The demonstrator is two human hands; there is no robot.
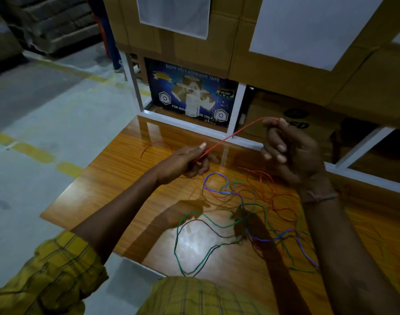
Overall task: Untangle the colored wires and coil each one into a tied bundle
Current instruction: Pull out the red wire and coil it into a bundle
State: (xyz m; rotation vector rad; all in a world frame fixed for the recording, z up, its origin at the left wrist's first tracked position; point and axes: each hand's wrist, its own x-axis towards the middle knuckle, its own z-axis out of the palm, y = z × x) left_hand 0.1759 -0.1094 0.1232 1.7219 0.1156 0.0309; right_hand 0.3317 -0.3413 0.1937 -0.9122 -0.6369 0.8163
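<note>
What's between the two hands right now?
In the head view, a taut stretch of red wire spans from left hand to right hand, above the table.

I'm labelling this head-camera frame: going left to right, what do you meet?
Yellow floor line → yellow checked sleeve → left hand → red wire stretched between the hands → right hand.

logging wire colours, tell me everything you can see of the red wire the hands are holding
The red wire is thin, flexible and looks plastic-coated. A stretch of it runs taut above the wooden table, rising from the left hand, which pinches it, to the right hand, where it bends over the raised fingertips. More thin red strands lie on the table below, in the tangle and further left; whether they are the same wire is unclear.
</note>
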